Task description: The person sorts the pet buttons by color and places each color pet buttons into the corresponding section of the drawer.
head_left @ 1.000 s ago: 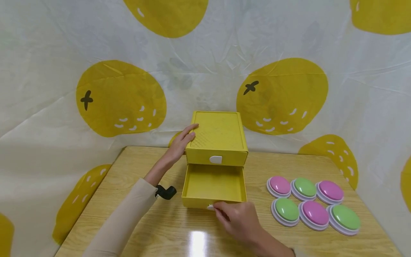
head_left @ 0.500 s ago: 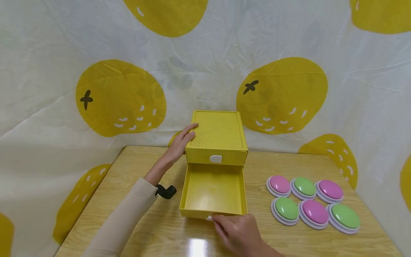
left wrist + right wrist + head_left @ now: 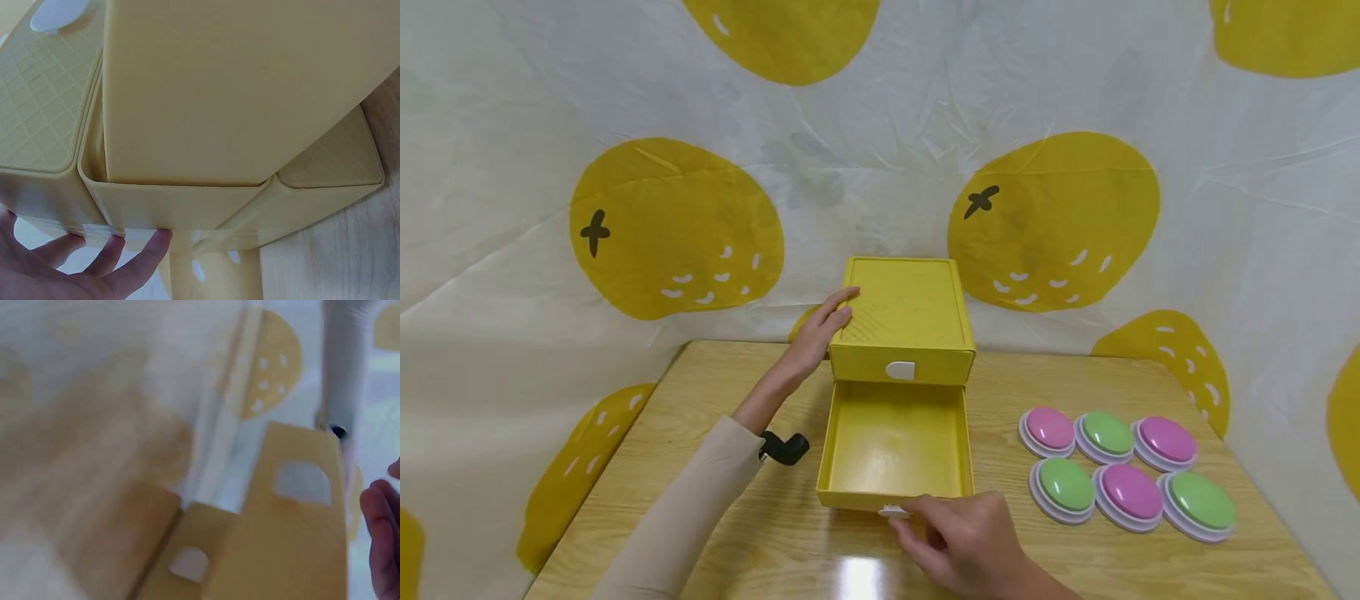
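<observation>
A yellow drawer unit point(image 3: 901, 302) stands on the table with white tab handles. Below its top drawer point(image 3: 857, 363), a drawer point(image 3: 891, 450) is pulled out and holds nothing visible. My left hand point(image 3: 811, 343) rests on the unit's left side, fingertips on the top edge; the left wrist view shows its fingers spread along the side. In front of the pulled-out drawer, my right hand point(image 3: 966, 537) has its index finger beside the white handle point(image 3: 892, 511), thumb apart below. In the right wrist view, the fingers point(image 3: 381, 531) are clear of the drawer front's handle point(image 3: 303, 481).
Several round pink and green push buttons point(image 3: 1126, 492) on white bases stand in two rows at the right of the wooden table point(image 3: 760, 533). A fabric backdrop point(image 3: 865, 183) with yellow fruit prints hangs behind. A black device point(image 3: 786, 448) is at my left wrist.
The drawer has slid farther out toward me along with my right hand. Then the right thumb and index finger have parted at the handle. My left hand has stayed on the unit.
</observation>
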Demonstrator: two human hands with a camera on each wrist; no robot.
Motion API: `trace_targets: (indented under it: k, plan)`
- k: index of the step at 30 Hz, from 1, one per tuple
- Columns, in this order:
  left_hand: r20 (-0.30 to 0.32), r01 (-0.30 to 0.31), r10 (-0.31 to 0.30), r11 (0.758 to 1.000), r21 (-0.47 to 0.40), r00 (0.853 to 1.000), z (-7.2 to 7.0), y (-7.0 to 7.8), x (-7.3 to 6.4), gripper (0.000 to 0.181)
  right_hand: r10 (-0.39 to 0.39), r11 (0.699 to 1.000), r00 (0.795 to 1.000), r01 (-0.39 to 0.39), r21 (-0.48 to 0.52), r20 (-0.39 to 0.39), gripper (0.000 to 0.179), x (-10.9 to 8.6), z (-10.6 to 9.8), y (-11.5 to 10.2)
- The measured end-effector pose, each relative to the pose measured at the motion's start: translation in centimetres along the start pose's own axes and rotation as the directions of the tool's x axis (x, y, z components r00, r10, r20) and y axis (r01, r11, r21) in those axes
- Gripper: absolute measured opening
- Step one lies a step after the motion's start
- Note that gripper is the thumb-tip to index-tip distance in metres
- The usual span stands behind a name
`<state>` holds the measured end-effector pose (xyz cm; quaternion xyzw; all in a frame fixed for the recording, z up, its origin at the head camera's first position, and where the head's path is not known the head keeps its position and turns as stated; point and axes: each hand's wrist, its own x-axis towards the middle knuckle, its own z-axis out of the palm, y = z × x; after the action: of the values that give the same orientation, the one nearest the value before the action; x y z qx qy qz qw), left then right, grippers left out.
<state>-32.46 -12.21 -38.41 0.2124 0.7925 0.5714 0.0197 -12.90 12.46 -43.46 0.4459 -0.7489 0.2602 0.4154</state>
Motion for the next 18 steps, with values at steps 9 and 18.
trace_targets:
  k: [9, 18]
  plan:
    - [-0.002, 0.001, -0.001, 1.000, -0.001, 1.000, -0.1, 0.0, 0.0, 0.052, 0.221, 0.957, 0.975, -0.218, 0.192, 0.005, 0.006, 1.9, -4.4, 5.3]
    - [-0.003, -0.005, 0.005, 1.000, 0.011, 1.000, -0.1, -0.1, 0.1, 0.051, 0.586, 0.802, 0.794, -0.596, 0.021, 0.163, 0.027, -0.3, -8.9, 13.6]
